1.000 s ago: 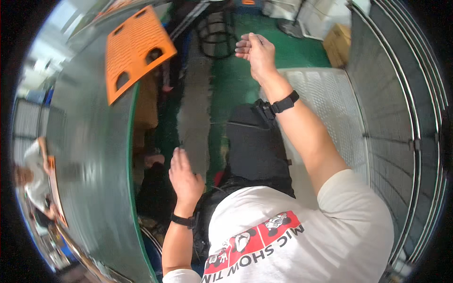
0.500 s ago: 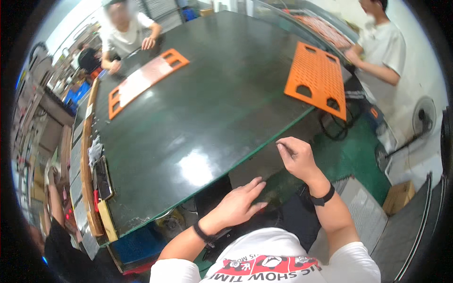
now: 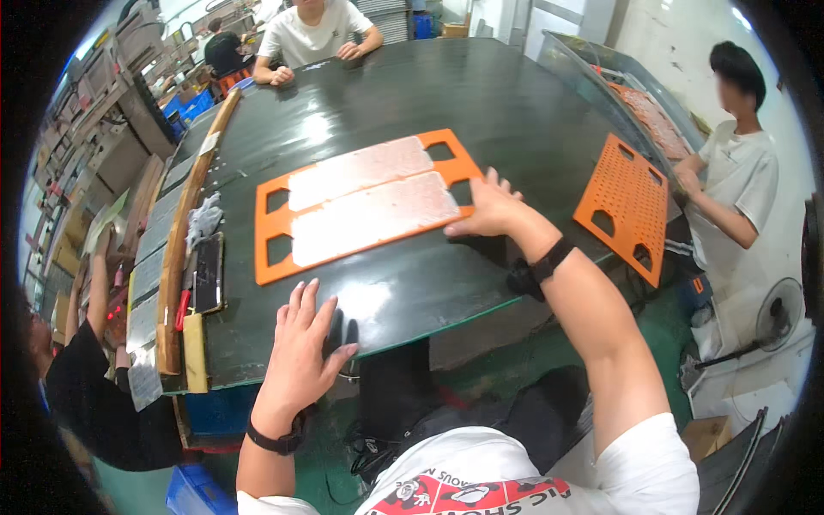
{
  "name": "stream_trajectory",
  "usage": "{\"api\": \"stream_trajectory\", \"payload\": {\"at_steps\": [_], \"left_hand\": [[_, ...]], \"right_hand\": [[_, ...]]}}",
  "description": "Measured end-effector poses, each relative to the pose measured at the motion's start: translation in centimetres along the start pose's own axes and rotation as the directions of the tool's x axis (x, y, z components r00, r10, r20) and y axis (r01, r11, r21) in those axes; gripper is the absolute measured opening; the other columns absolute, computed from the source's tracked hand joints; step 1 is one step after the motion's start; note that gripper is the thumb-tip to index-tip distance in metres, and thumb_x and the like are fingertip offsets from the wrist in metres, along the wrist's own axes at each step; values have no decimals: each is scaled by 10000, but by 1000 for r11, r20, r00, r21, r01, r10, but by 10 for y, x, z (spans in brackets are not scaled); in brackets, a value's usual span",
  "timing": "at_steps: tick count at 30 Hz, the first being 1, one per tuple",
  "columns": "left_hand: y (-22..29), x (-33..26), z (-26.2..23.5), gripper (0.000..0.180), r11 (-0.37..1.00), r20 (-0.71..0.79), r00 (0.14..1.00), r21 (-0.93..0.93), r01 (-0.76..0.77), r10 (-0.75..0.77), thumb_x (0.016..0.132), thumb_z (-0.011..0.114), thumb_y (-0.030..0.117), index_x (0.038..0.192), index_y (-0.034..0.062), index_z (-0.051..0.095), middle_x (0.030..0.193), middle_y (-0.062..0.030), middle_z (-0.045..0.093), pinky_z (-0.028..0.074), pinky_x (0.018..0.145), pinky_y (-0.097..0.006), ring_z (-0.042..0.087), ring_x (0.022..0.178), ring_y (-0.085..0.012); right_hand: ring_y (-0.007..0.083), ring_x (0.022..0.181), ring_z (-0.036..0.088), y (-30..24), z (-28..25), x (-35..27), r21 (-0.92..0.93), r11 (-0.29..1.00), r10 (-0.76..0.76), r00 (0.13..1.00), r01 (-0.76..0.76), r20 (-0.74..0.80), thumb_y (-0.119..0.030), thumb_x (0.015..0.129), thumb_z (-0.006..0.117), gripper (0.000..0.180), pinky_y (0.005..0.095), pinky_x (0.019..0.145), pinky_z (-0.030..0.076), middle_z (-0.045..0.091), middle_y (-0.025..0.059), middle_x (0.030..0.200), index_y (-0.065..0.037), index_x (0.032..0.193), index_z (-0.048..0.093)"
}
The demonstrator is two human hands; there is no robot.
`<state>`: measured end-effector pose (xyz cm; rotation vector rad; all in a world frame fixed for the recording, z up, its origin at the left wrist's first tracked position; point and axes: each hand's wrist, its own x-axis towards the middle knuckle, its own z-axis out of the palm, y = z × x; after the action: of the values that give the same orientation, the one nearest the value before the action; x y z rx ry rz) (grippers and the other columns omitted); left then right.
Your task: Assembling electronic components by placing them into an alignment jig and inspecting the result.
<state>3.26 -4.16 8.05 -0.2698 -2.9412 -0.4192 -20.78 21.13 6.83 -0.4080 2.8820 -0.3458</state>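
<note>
An orange board [image 3: 275, 225] with cutouts at both ends lies on the dark glossy table in front of me. Two pale, whitish-pink rectangular sheets, a far one [image 3: 360, 172] and a near one [image 3: 373, 219], rest on it side by side. My right hand [image 3: 493, 208] is at the board's near right corner, fingers spread and thumb along the near edge. It seems to touch the board, without a closed grip. Closer to me, my left hand [image 3: 300, 352] hovers over the table's near edge, fingers apart and holding nothing, short of the board.
A perforated orange board [image 3: 631, 193] overhangs the table's right edge, near a co-worker [image 3: 747, 180]. Behind it stands a clear bin [image 3: 554, 51] with pinkish sheets. Another person [image 3: 318, 39] rests hands on the far edge. Along the left run a wooden rail [image 3: 176, 283], grey cloth [image 3: 204, 219] and yellow block [image 3: 196, 352].
The board with pale sheets has come from the far left to the table's middle, near me. My right hand has reached forward to it. My left hand has moved left and spread its fingers.
</note>
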Motion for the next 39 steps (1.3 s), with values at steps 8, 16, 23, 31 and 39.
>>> {"api": "stream_trajectory", "payload": {"at_steps": [8,16,23,31,39], "left_hand": [[-19,38,5,673,971,99,995,237,-26,3,787,702,298,1289,-46,413,1400,-295,327,287,1030,-482,285,1323,-423],[-16,14,33,725,977,149,983,202,71,-103,855,605,370,1366,-63,329,1443,-261,308,233,1065,-546,241,1365,-412],[18,13,32,789,925,137,971,356,135,-195,825,618,396,1372,-81,310,1451,-275,284,156,1094,-557,222,1376,-407],[15,23,61,934,958,61,998,286,11,-30,748,651,509,1361,-104,303,1416,-301,323,182,1074,-587,267,1354,-414],[82,90,93,919,993,130,985,-36,-112,116,814,566,548,1380,-113,268,1426,-306,303,177,1090,-569,237,1364,-426]], "right_hand": [[357,943,564,34,-2,-35,29,973,-227,973,228,-42,-432,633,817,526,406,809,474,554,213,1003,-7,875,624],[351,961,538,64,8,-103,61,948,-308,949,312,-67,-373,600,840,457,413,794,464,544,205,978,4,736,620],[394,1049,502,4,36,-103,42,859,-446,785,511,-431,-260,781,682,394,482,914,378,565,219,1041,48,1003,576],[414,1334,299,-20,79,-97,124,855,-458,845,504,-277,-333,855,583,684,502,1096,228,368,303,1381,119,1315,355],[375,1396,202,4,73,-92,-139,921,-388,888,364,-248,-437,894,456,769,468,1139,143,271,292,1453,129,1380,267]]}}
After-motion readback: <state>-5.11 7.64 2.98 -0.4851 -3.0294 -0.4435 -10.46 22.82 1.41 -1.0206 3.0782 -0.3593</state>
